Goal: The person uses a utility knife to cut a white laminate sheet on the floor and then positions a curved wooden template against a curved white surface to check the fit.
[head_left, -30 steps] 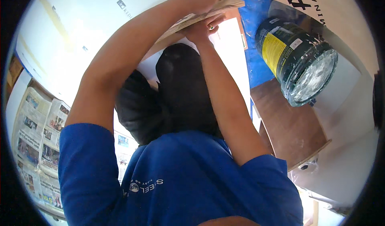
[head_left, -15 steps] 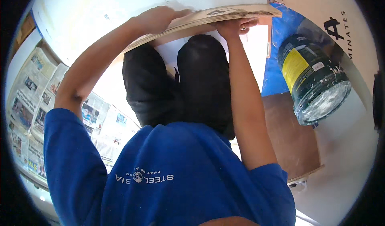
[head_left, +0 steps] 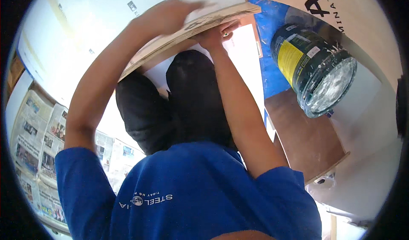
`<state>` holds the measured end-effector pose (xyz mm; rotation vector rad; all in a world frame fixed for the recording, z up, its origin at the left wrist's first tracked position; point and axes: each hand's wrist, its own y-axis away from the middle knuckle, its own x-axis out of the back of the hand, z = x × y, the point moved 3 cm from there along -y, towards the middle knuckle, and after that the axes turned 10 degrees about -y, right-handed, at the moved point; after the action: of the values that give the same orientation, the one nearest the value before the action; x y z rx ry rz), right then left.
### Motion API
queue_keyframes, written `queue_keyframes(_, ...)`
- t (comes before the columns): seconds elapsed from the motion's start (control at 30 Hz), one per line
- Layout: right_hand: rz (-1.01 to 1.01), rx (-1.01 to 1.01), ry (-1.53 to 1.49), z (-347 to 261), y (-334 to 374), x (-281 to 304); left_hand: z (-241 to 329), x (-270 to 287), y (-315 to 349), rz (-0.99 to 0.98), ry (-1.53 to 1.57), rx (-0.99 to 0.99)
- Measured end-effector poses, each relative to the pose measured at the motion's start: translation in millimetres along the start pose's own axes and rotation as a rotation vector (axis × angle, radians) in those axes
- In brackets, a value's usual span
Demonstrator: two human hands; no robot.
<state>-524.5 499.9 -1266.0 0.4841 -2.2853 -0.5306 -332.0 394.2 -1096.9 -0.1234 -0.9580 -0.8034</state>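
Shifting back from the right end of the board, left hand blurs over its face, grip unclear; right hand sits beneath, closure hidden, likely steadying.

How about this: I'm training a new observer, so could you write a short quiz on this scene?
1. Which hand is on the knee side of the wooden board? A) left B) right C) neither
2. True or false: the newspaper sheets are on the picture's right side.
3. What colour is the large panel on the dark bucket?

Key:
1. B, the right hand.
2. False; they are on the left.
3. Yellow.
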Motion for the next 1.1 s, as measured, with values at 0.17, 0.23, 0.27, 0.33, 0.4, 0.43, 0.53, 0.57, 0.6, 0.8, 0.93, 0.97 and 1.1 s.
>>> queue_keyframes(0.17, -0.113, -0.079, 0.108, -7.1, -11.5, -13.5, 10.6, -35.4, -104.8, -0.004, 0.101, 0.040)
queue_keyframes(0.23, -0.134, -0.111, 0.120, -8.0, -6.4, -9.9, 26.2, -28.6, -115.6, -0.049, 0.084, -0.088)
queue_keyframes(0.27, -0.124, -0.125, 0.140, -4.2, -2.2, -10.4, 35.3, -25.3, -116.5, -0.123, 0.157, -0.081)
queue_keyframes(0.33, -0.036, -0.098, 0.178, 7.5, -1.7, -16.0, 49.5, -14.4, -115.7, -0.200, 0.284, 0.063)
queue_keyframes(0.4, -0.014, -0.026, 0.101, 7.5, -0.4, -16.0, 57.1, -6.4, -110.8, -0.273, 0.402, 0.226)
queue_keyframes(0.43, -0.002, 0.004, 0.126, -2.0, 1.2, -12.2, 57.5, -6.3, -107.5, -0.309, 0.461, 0.315)
queue_keyframes(0.53, 0.081, 0.054, 0.390, -56.0, 13.5, 17.0, 49.4, -15.1, -106.2, -0.309, 0.371, 0.383)
queue_keyframes(0.57, 0.054, 0.027, 0.307, -44.4, 11.0, 9.9, 47.5, -18.4, -108.3, -0.288, 0.314, 0.352)
queue_keyframes(0.6, 0.037, -0.008, 0.229, -24.0, 3.2, 1.5, 49.0, -20.2, -112.7, -0.273, 0.269, 0.305)
queue_keyframes(0.8, -0.029, -0.011, 0.161, -12.7, -0.5, -7.9, 41.1, -35.0, -116.8, -0.233, 0.092, 0.211)
queue_keyframes(0.93, 0.017, 0.092, 0.429, -10.1, -3.1, -9.1, 43.0, -39.6, -118.9, -0.241, 0.042, 0.162)
queue_keyframes(0.97, 0.018, 0.074, 0.406, -8.0, -3.4, -7.5, 43.7, -40.3, -119.1, -0.251, 0.034, 0.182)
queue_keyframes(1.1, 0.004, 0.014, 0.293, -49.2, 5.3, 15.8, 24.2, -52.6, -93.6, -0.199, 0.009, 0.070)
